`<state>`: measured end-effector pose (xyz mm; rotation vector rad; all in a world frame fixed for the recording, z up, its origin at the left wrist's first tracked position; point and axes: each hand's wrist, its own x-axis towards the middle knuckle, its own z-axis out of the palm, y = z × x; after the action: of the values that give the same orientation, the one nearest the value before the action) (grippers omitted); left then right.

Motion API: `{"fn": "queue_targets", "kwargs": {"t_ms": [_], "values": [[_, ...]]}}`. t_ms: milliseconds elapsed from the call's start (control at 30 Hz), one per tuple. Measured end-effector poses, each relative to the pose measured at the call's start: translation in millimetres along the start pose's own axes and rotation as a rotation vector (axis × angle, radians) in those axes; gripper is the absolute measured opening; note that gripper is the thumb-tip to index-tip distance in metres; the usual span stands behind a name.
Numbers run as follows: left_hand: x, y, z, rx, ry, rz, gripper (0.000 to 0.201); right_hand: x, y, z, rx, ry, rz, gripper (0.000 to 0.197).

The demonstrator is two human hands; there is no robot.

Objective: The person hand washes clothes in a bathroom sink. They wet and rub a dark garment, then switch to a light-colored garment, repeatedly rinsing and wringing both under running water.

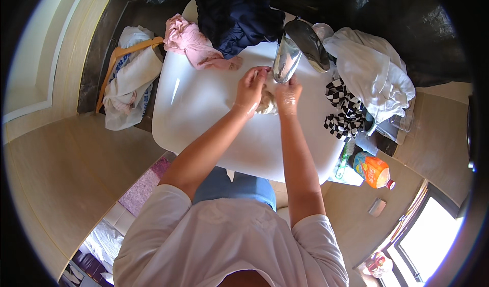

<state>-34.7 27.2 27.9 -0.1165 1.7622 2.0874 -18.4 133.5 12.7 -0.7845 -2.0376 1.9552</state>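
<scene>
Both my hands are in the white washbasin (204,115), close under the metal tap (286,62). A wet, crumpled cream cloth (267,104) hangs between them, bunched up small, so its exact kind does not show. My left hand (249,91) is curled round its left side, wet and shiny. On the other side my right hand (288,96) grips the cloth, its fingertips partly hidden behind the tap's spout. A pink garment (196,45) and a dark navy garment (234,20) lie over the basin's far rim, beyond my left hand.
Right of the basin are a white cloth (372,65), a black-and-white checked cloth (342,109), a green brush (344,160) and an orange bottle (374,171). To the left, a wooden hanger (133,48) rests by a white bag (130,96). A bright window (430,236) is at lower right.
</scene>
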Motion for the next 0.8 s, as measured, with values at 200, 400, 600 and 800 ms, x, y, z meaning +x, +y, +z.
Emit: {"fn": "queue_targets", "kwargs": {"t_ms": [200, 400, 600, 800], "values": [[-2.3, -48.3, -17.9, 0.955, -0.043, 0.554, 0.047, -8.8, 52.4, -23.7, -0.429, -0.330, -0.416, 0.056], [-11.7, -75.0, -26.0, 0.980, -0.108, 0.649, 0.047, -32.0, 55.1, -10.5, -0.545, -0.150, -0.510, 0.045], [18.7, -69.3, -18.2, 1.037, 0.006, 0.580, 0.028, -1.7, 74.3, 3.9, -0.439, -0.088, -0.177, 0.040], [45.2, -58.8, -6.2, 1.103, 0.039, 0.480, 0.009, 21.7, 93.7, 0.6, -0.638, 0.101, -0.183, 0.036]]}}
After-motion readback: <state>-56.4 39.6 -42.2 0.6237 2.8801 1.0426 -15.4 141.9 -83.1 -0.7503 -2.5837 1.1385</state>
